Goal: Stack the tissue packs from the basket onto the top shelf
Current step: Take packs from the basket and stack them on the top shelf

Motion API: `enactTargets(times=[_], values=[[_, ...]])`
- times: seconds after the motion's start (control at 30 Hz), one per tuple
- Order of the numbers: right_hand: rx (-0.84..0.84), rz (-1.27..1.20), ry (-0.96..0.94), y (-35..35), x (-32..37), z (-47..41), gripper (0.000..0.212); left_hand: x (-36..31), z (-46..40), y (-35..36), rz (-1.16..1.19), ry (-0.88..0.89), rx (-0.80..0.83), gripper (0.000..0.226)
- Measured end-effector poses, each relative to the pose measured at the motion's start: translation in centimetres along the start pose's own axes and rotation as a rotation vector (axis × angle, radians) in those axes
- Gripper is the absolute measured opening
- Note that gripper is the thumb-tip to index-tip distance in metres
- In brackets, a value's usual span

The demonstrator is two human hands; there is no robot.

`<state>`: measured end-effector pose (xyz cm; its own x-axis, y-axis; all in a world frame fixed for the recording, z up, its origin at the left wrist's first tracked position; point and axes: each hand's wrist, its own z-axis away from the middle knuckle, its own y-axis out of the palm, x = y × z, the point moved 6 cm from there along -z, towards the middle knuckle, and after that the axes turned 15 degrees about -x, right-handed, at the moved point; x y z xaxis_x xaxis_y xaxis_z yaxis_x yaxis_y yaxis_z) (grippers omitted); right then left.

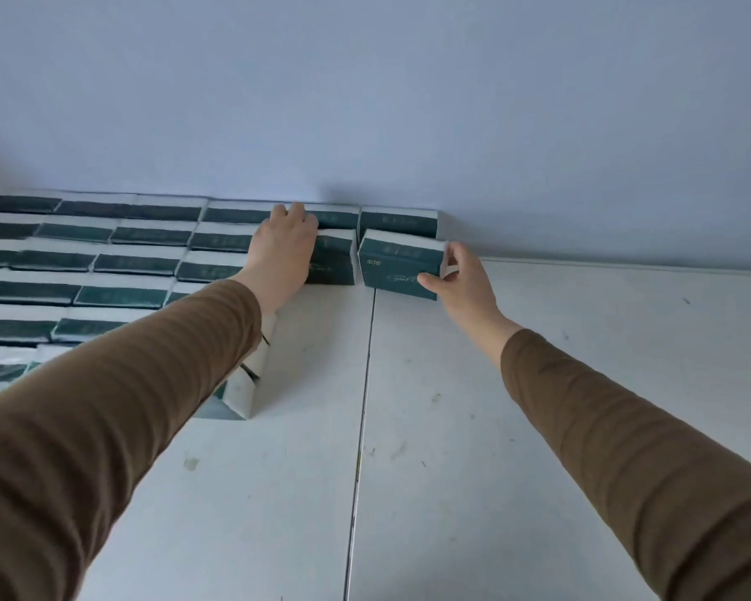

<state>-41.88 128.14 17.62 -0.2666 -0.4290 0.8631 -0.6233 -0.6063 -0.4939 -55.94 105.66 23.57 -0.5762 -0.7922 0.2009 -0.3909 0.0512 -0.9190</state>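
Packs point(105, 271) left on shelf point(538, 427)

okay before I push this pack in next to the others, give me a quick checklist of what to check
1. Right hand grips the pack: ok, thumb on its front, fingers at its right end.
2. Left hand steadies the neighbour pack: ok, it rests on it.
3. Gap between the two packs closed: not ok, a narrow gap shows.
4. Pack lines up with the back pack: cannot tell.
5. Bare shelf to the right for more: ok.
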Motion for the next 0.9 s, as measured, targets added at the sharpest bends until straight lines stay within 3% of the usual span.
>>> enactTargets(times=[0.13,0.27,0.47,0.73,0.9], values=[[-0.079,-0.007,0.046,2.0,-0.2,-0.7,0.041,0.3,0.3,0.0,0.126,-0.043,-0.025,0.061],[-0.134,-0.050,0.153,2.5,-0.7,0.1,0.043,0.1,0.9,-0.8,0.193,-0.061,-0.018,0.050],[-0.029,0.032,0.095,-0.3,-0.1,4.5,0.045,-1.1,4.6,-3.0,0.239,-0.061,-0.022,0.051],[-0.026,0.273,-0.189,-9.6,1.0,21.2,0.028,-10.0,18.6,-10.3,0.356,0.100,-0.115,0.044],[-0.083,0.375,-0.222,-17.5,-1.4,34.0,0.024,-17.8,29.6,-15.8,0.452,0.239,-0.151,0.039]])
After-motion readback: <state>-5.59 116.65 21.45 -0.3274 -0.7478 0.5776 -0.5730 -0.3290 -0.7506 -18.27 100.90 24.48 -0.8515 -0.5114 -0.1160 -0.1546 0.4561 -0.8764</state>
